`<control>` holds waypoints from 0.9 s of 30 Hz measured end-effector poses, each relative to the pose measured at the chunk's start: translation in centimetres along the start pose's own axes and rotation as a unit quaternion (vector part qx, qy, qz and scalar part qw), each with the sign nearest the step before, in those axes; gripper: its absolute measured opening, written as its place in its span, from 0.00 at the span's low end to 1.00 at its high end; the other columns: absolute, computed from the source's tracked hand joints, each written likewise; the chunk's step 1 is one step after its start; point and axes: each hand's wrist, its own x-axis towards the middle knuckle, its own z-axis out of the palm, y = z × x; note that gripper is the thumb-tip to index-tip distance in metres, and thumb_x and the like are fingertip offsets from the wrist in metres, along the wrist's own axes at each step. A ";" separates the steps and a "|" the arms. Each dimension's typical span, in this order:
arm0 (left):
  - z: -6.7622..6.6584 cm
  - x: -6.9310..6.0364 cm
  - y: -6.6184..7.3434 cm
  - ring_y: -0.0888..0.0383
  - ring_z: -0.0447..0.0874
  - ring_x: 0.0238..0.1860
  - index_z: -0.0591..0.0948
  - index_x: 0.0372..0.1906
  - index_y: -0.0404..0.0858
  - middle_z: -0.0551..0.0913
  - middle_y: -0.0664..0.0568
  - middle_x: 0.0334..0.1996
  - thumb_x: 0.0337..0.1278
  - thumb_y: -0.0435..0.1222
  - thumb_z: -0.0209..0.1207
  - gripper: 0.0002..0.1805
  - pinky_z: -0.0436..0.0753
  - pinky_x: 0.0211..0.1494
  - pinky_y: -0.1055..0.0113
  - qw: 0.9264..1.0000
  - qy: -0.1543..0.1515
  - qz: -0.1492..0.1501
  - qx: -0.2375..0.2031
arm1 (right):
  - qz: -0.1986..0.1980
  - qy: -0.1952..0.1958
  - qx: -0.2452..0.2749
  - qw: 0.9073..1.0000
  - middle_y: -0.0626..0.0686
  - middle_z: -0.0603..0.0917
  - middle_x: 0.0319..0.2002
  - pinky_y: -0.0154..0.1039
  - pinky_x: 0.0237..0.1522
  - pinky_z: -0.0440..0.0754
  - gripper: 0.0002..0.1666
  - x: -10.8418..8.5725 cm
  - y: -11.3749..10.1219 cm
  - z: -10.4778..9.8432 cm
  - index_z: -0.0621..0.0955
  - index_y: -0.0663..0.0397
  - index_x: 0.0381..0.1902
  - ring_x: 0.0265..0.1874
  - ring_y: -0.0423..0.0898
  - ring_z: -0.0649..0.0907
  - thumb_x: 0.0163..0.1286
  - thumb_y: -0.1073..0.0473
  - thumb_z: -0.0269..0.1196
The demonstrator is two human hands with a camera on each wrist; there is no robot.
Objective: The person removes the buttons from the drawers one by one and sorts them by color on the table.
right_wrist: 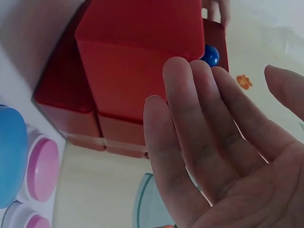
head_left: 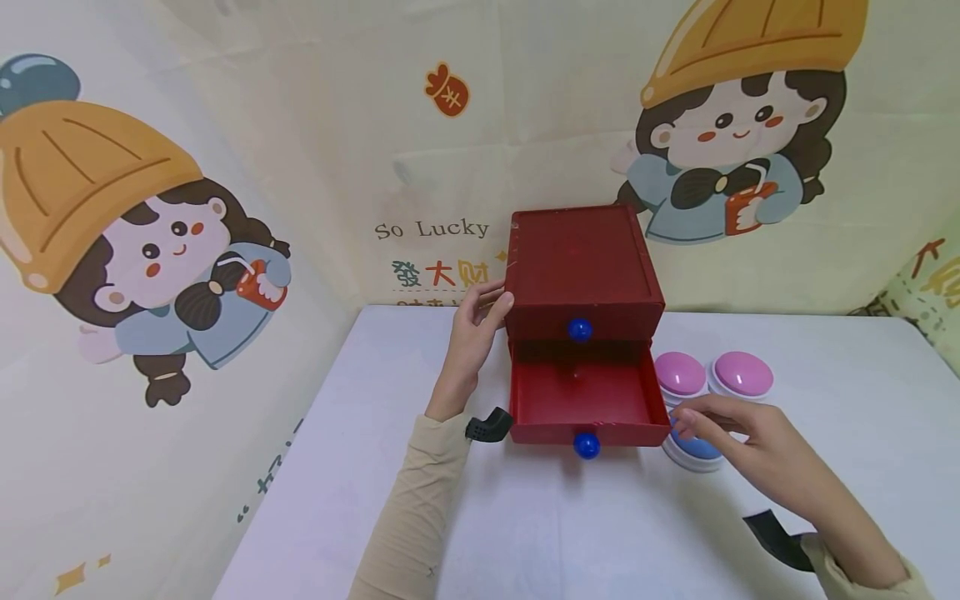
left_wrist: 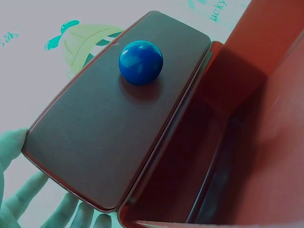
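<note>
While hovering with the right hand (head_left: 738, 433) over a blue-topped button (head_left: 699, 449) on the white bench (head_left: 585, 525), holds straight fingers beside the pulled-out lower drawer (head_left: 540, 434); cannot tell whether touching. Just beyond that hand, has two pink-topped buttons (head_left: 742, 373). Farther off, rests the left hand (head_left: 468, 346), with fingers extended, against the left side of the red cabinet (head_left: 581, 258). Behind both hands, shows a cartoon-printed cloth (head_left: 555, 100).
</note>
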 end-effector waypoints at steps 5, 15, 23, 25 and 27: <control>0.1 -0.4 0.6 0.51 0.76 0.61 0.71 0.66 0.37 0.75 0.44 0.61 0.70 0.40 0.56 0.24 0.78 0.63 0.57 1.000 0.002 0.003 -0.005 | -0.002 0.004 -0.007 1.000 0.45 0.88 0.41 0.30 0.37 0.83 0.12 -0.3 -0.5 -0.1 0.84 0.43 0.51 0.40 0.29 0.83 0.73 0.54 0.62; 0.1 -0.3 0.6 0.52 0.76 0.61 0.71 0.67 0.36 0.75 0.44 0.61 0.71 0.39 0.55 0.24 0.78 0.63 0.58 1.000 0.001 0.004 -0.005 | -0.007 -0.009 0.005 1.000 0.37 0.87 0.37 0.31 0.36 0.84 0.10 -0.6 -1.3 0.5 0.85 0.42 0.49 0.38 0.35 0.84 0.73 0.53 0.62; -0.2 1.0 -2.1 0.52 0.75 0.62 0.70 0.68 0.40 0.75 0.46 0.62 0.71 0.42 0.56 0.25 0.78 0.63 0.57 1.000 0.002 0.009 -0.003 | 0.007 -0.032 0.015 0.999 0.35 0.87 0.33 0.32 0.36 0.85 0.11 -0.5 -1.6 1.4 0.86 0.42 0.47 0.36 0.34 0.85 0.73 0.49 0.61; -0.2 1.1 -2.4 0.53 0.75 0.62 0.71 0.67 0.42 0.75 0.47 0.62 0.70 0.44 0.57 0.25 0.78 0.63 0.57 1.000 0.004 0.012 -0.006 | 0.003 -0.038 0.019 0.999 0.35 0.87 0.33 0.33 0.37 0.85 0.11 -0.5 -1.6 1.7 0.86 0.43 0.47 0.36 0.34 0.86 0.73 0.50 0.61; -0.2 1.1 -2.5 0.54 0.76 0.61 0.72 0.66 0.44 0.76 0.49 0.61 0.69 0.46 0.58 0.25 0.78 0.63 0.57 1.000 0.006 0.015 -0.009 | -0.004 -0.044 0.020 0.999 0.34 0.87 0.34 0.33 0.37 0.85 0.12 -0.5 -1.5 1.9 0.86 0.43 0.48 0.37 0.33 0.85 0.73 0.50 0.60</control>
